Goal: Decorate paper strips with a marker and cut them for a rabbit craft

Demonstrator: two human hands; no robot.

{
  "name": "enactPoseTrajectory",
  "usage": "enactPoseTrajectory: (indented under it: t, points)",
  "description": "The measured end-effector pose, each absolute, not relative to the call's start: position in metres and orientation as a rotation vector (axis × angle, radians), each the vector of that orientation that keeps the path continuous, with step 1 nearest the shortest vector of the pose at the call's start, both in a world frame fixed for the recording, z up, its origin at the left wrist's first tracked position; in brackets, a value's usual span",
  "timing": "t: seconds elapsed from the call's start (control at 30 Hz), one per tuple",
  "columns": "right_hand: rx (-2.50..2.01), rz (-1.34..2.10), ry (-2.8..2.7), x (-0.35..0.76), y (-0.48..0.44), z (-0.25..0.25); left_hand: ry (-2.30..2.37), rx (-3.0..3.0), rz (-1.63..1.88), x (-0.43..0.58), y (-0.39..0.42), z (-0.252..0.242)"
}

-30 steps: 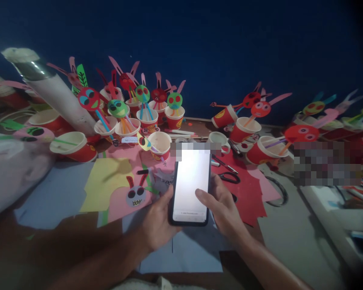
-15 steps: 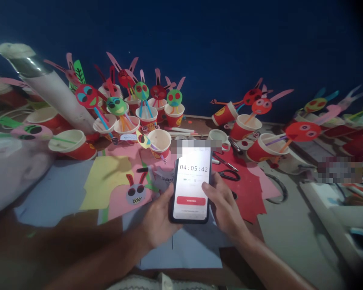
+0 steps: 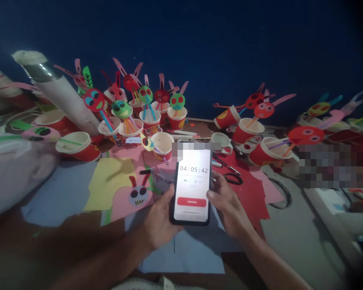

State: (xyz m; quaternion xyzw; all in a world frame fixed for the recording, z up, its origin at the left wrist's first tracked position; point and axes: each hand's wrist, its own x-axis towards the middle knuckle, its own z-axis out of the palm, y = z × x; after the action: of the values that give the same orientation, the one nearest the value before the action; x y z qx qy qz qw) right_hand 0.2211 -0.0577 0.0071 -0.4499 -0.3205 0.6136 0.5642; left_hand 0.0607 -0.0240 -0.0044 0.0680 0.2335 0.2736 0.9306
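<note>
A smartphone (image 3: 192,189) is held upright over the table, its lit screen showing 04:05:42 and a red button. My left hand (image 3: 161,219) is closed around its lower left side. At the phone's right edge, my right hand (image 3: 228,203) grips it, the thumb beside the screen edge. Beneath lie blue paper (image 3: 184,253), yellow paper (image 3: 109,181) and red paper (image 3: 254,193). Left of the phone sits a rabbit-like paper face (image 3: 138,194) on pink paper. Black-handled scissors (image 3: 233,178) lie partly hidden behind my right hand.
Several red paper cups (image 3: 177,119) with paper-faced straw figures line the back by a dark blue wall (image 3: 181,48). A white mug (image 3: 221,143) stands behind the phone. A tilted bottle (image 3: 65,96) and a plastic bag (image 3: 15,173) are at the left.
The view has shifted slightly, so the cups and papers appear a little lower and to the right. My right thumb has moved off the screen toward the phone's edge.
</note>
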Motion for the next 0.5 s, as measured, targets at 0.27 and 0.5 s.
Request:
enactPoseTrajectory:
  t: [0.27,0.5]
  points:
    - [-1.252,1.428,-0.844,0.211,-0.06,0.007,0.506,0.108,0.593,0.062,-0.022,-0.002]
    - [-1.222,1.406,-0.771,0.198,-0.061,0.004,0.542,0.106,0.676,0.065,-0.023,0.005]
